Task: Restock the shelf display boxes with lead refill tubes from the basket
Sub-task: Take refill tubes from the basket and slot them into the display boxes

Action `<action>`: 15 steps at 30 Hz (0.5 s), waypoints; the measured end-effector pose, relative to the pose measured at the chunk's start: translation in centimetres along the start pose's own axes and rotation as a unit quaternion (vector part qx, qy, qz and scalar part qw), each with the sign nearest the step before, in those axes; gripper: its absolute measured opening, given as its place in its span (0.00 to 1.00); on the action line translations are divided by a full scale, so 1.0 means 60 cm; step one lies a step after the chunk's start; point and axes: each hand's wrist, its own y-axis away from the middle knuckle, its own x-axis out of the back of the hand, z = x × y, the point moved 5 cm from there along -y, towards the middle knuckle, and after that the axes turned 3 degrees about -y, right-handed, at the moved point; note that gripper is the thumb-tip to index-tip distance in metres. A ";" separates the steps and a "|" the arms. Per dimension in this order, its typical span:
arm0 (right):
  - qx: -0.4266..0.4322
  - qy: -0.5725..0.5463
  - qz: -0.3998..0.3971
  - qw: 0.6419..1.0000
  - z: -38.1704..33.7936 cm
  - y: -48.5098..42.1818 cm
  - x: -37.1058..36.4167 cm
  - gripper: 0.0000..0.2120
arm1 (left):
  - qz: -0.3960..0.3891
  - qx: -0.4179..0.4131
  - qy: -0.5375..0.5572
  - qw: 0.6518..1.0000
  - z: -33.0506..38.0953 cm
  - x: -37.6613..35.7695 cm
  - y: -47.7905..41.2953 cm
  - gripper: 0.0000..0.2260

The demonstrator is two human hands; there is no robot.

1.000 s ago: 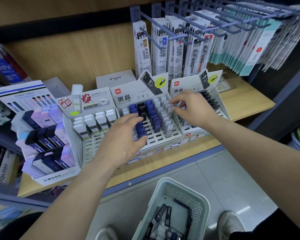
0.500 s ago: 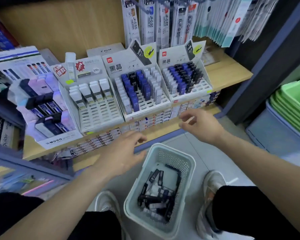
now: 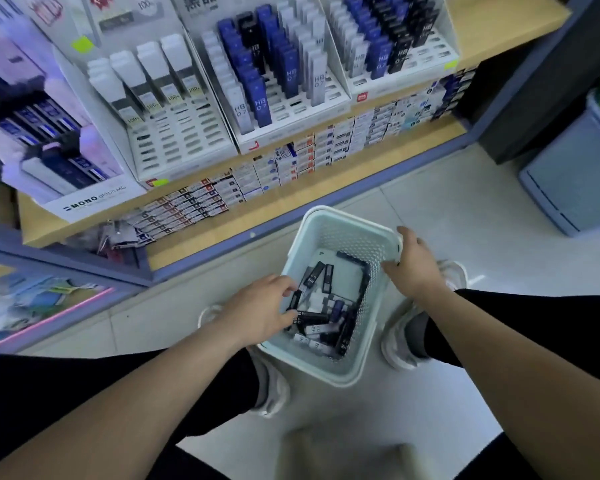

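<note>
Two hands at the basket (image 3: 343,233), head view.

Basket: pale perforated plastic, on the floor (image 3: 447,220) between the person's shoes (image 3: 395,344), just in front of the shelf (image 3: 291,206).

Tubes (image 3: 323,318): loose heap of black, blue and white, lying on the basket bottom toward its near end.

Left hand (image 3: 262,311): reaches into the basket from the left wall, fingers curled. Fingertips and thumb sit either side of a black tube (image 3: 296,301) at the heap's edge. Cannot tell whether it is actually pinched.

Right hand (image 3: 414,270): grasps the basket's right rim, fingers hooked over the top edge, thumb against the inner wall.

Boxes (image 3: 284,112): three white slotted ones, side by side on the shelf. Left one has white tubes at the back and open slots in front. Middle one has blue, black and white tubes marked HB 0.7. Right one has blue and black tubes. MONO box (image 3: 94,201) stands left of them.
</note>
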 end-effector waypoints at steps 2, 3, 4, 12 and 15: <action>-0.006 -0.024 0.006 1.000 0.009 -0.014 -0.007 0.31 | -0.006 0.004 0.014 1.000 0.008 -0.017 -0.020 0.22; -0.006 -0.038 0.012 0.999 0.010 -0.021 -0.009 0.30 | -0.009 0.005 0.018 1.000 0.011 -0.028 -0.031 0.22; -0.005 -0.056 0.020 0.998 0.009 -0.028 -0.010 0.28 | -0.014 0.008 0.022 1.000 0.015 -0.039 -0.044 0.23; 0.003 -0.136 0.062 0.989 -0.006 -0.058 -0.015 0.25 | -0.059 0.117 0.149 0.980 0.028 -0.132 -0.151 0.39; 0.003 -0.106 0.044 0.993 0.017 -0.025 -0.052 0.20 | -0.066 0.126 0.150 0.978 0.024 -0.166 -0.179 0.47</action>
